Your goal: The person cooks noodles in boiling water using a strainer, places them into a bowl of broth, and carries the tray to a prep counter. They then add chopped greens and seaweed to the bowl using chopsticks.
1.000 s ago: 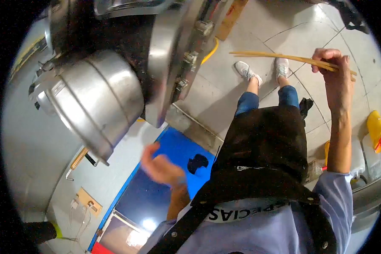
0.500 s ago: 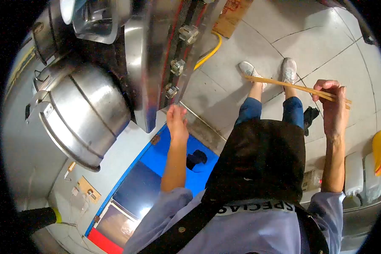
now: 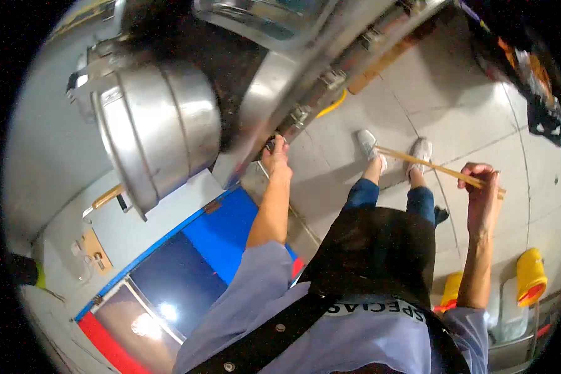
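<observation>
My left hand (image 3: 277, 161) reaches to the lower end of the metal stove front (image 3: 258, 103), its fingers closed around a small dark control knob (image 3: 269, 144). Other metal knobs (image 3: 300, 115) sit in a row further up the same panel. In my right hand (image 3: 483, 194) is a pair of long wooden chopsticks (image 3: 433, 167), gripped near one end and pointing left over the floor. A large steel pot (image 3: 162, 124) lies tilted in view on the left, beside the stove.
A blue, dark and red cabinet (image 3: 221, 224) stands below my left arm. Its white top (image 3: 153, 206) carries a wooden-handled tool (image 3: 107, 196). A yellow hose (image 3: 332, 105) runs by the stove. Yellow containers (image 3: 531, 274) stand at right; a black bag (image 3: 530, 75) lies at upper right.
My left hand has moved up to the stove panel and closed on the lowest knob. The view has turned, and my right hand still holds the chopsticks.
</observation>
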`<state>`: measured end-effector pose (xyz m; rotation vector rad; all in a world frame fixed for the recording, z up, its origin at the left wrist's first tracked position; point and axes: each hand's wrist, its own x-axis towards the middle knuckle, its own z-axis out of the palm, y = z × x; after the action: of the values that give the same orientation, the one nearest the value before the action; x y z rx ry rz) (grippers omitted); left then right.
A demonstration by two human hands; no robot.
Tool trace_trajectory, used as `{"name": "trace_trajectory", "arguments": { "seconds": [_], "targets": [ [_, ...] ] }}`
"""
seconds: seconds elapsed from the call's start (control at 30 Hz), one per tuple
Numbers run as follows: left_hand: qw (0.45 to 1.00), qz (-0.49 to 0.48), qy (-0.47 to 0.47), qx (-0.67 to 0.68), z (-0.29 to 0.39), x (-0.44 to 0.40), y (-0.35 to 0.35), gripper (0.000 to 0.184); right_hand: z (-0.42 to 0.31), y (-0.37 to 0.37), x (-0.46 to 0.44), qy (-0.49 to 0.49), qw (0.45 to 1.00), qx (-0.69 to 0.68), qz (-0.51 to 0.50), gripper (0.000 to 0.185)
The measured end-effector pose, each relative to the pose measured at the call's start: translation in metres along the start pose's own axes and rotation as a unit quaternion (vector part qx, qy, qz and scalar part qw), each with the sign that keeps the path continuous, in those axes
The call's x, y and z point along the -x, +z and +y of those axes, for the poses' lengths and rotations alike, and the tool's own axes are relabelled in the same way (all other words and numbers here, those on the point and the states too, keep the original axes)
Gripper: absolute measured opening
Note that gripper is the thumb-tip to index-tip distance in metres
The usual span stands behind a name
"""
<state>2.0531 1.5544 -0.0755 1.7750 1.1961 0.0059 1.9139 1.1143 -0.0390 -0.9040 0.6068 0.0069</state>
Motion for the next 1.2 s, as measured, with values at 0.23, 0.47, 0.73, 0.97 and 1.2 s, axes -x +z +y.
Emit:
{"name": "trace_trajectory", "arguments": {
  "seconds": [0.23,0.47,0.73,0.97,1.2],
  "targets": [
    [0.992,-0.103,-0.065,0.041,0.001,0.000,-0.015,0.051,-0.056,0.064,0.007,-0.026,0.998,0.010,-0.056,0.042],
    [0.941,-0.334,-0.018,0.053,0.064,0.134,-0.162,0.042,-0.172,0.190,0.034,-0.175,0.962,0.005,-0.209,0.041],
    [0.855,0.076,0.462,0.221,0.312,0.130,-0.293,0.057,-0.239,0.439,0.071,-0.293,0.830,0.245,-0.406,0.031],
    [0.881,-0.071,0.329,0.333,0.359,0.058,-0.254,0.039,-0.080,0.616,-0.038,-0.456,0.380,0.625,-0.507,0.029],
    [0.866,-0.091,0.443,0.211,0.357,0.028,-0.285,0.050,-0.062,0.655,-0.037,-0.263,0.533,0.638,-0.489,0.022]
  ]
}}
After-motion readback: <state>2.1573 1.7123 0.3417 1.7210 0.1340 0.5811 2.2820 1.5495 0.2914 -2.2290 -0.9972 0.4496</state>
